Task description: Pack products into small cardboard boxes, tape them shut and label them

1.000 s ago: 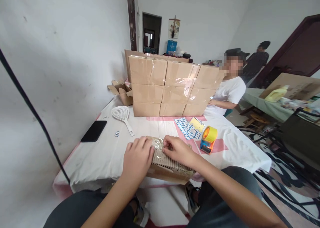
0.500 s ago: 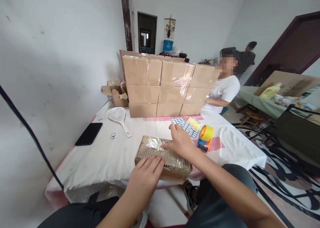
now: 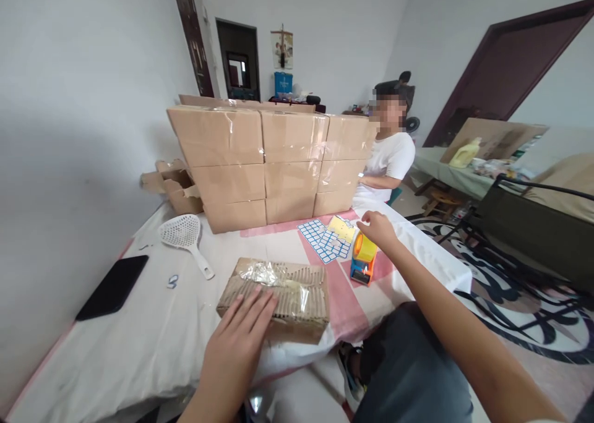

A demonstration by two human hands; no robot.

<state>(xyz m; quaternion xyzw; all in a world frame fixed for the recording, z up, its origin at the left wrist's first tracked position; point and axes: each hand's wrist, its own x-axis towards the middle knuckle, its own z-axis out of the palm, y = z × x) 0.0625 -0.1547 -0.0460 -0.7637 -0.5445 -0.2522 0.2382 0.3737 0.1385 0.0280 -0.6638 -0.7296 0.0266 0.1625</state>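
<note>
A small cardboard box (image 3: 301, 293) with clear tape over its ribbed top lies at the near edge of the cloth-covered table. My left hand (image 3: 244, 324) rests on the box's top and near side, its fingers spread. My right hand (image 3: 378, 230) hovers just above and beside the tape dispenser (image 3: 362, 262), which carries a yellow roll and stands right of the box. Its fingers are bent and apart, with nothing visible between them. Blue-lined label sheets (image 3: 322, 240) and a yellow piece (image 3: 342, 228) lie behind the box.
Stacked cardboard boxes (image 3: 292, 182) stand across the table's back, with an open carton (image 3: 176, 185) at their left. A white slotted scoop (image 3: 183, 234) and a black phone (image 3: 112, 287) lie at left. A person in a white shirt (image 3: 392, 157) sits behind at right.
My right hand has left the small box and moved right to the tape dispenser. My left hand stays on the box. The view has shifted, so the scene sits further left.
</note>
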